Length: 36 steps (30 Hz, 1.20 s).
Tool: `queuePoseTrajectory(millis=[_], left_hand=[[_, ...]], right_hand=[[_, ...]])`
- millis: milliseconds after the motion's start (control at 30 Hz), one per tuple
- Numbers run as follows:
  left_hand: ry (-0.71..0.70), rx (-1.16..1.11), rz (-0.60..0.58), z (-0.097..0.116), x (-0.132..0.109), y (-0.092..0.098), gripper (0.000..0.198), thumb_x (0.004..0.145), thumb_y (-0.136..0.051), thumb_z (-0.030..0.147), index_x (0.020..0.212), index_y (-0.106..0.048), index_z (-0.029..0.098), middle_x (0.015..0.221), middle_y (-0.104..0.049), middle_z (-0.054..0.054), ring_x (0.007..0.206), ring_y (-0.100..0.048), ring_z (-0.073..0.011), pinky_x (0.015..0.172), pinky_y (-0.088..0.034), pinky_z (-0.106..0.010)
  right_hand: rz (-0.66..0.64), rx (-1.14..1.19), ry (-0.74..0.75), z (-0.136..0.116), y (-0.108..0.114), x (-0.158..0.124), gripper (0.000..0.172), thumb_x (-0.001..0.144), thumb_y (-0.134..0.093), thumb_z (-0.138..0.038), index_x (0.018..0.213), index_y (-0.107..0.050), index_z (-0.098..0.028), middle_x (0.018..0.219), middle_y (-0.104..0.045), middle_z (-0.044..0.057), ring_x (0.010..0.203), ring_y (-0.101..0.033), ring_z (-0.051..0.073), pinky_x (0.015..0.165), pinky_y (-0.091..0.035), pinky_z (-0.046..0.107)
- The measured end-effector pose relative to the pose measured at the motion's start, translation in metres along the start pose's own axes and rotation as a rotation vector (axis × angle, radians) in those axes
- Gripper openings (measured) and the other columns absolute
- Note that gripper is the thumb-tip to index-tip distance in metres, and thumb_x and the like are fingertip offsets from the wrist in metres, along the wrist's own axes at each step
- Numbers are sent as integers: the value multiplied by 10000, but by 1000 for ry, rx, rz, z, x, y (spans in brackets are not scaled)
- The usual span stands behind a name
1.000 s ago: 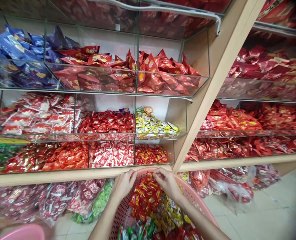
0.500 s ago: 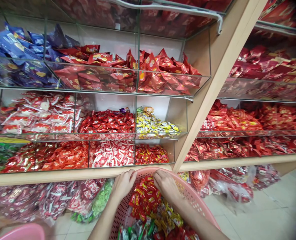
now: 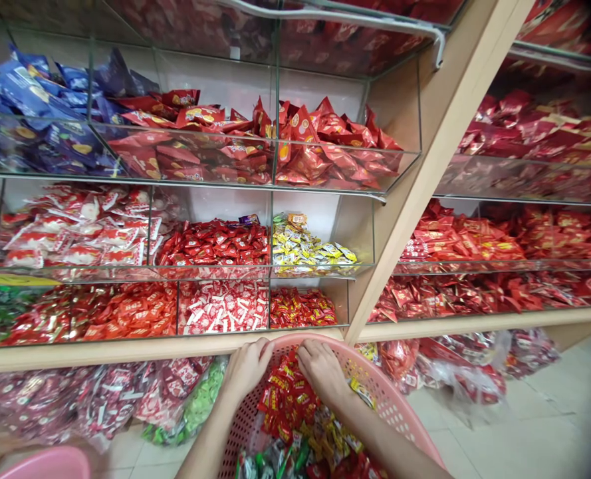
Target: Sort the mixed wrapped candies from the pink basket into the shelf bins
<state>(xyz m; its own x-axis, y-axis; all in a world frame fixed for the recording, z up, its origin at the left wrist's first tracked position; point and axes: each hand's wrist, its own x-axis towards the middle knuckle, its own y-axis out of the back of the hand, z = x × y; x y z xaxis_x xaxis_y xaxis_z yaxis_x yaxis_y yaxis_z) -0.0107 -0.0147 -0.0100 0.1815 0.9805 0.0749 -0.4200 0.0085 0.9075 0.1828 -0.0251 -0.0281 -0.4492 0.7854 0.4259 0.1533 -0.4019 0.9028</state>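
A pink perforated plastic basket (image 3: pixel 409 416) stands in front of the shelves, holding wrapped candies. My left hand (image 3: pixel 248 366) is closed on its far left rim, thumb toward the inside. Inside the basket, my right hand (image 3: pixel 322 369) is curled down at the top of a heap of red wrapped candies (image 3: pixel 280 399). Its fingertips touch the heap, and what lies under them is hidden. Yellow-gold wrapped candies (image 3: pixel 328 426) and green-and-clear wrapped ones (image 3: pixel 275 459) lie nearer to me. A single yellow candy (image 3: pixel 362 392) rests against the right wall of the basket, beside my right wrist.
Glass-fronted shelf bins (image 3: pixel 225 309) of wrapped candies rise ahead, with a slanting wooden divider (image 3: pixel 435 159). Plastic bags of candies (image 3: pixel 120 399) lie under the lower ledge (image 3: pixel 125 352) on both sides. A second pink container (image 3: pixel 50 466) is at the lower left.
My right hand has shifted slightly left over the red candies. A yellow candy now shows beside my right wrist. My left hand has stayed on the rim.
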Motion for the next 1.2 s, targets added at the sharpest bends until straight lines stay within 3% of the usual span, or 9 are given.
queuePoseTrajectory(millis=[633, 867, 1033, 1200], left_hand=[[-9, -3, -2, 5, -2, 5, 425, 937, -240, 461, 964, -611, 255, 830, -690, -40, 794, -641, -190, 644, -346, -239], [-5, -12, -14, 6, -1, 6, 421, 935, -242, 461, 960, -606, 250, 827, -687, -40, 800, -645, -196, 630, -346, -239], [19, -9, -23, 6, -2, 7, 417, 935, -251, 463, 955, -605, 244, 847, -690, -43, 829, -646, -193, 654, -357, -236], [23, 6, -17, 6, -3, 6, 431, 933, -239, 479, 921, -600, 244, 845, -691, -47, 830, -646, -195, 659, -358, -239]], right_hand=[[26, 168, -86, 10, 20, 1, 157, 912, -421, -240, 869, -562, -186, 876, -598, 50, 799, -566, 177, 718, -402, 284], [84, 276, -226, 48, 29, 44, 163, 890, -424, -196, 896, -586, -178, 887, -606, 60, 862, -555, 173, 765, -409, 271], [-65, 146, -339, 62, 10, 83, 169, 866, -462, -237, 908, -615, -179, 942, -624, 87, 928, -552, 197, 758, -400, 277], [-151, 99, -279, 59, -7, 113, 263, 831, -500, -243, 1069, -595, -182, 1097, -603, 119, 1001, -530, 241, 797, -376, 329]])
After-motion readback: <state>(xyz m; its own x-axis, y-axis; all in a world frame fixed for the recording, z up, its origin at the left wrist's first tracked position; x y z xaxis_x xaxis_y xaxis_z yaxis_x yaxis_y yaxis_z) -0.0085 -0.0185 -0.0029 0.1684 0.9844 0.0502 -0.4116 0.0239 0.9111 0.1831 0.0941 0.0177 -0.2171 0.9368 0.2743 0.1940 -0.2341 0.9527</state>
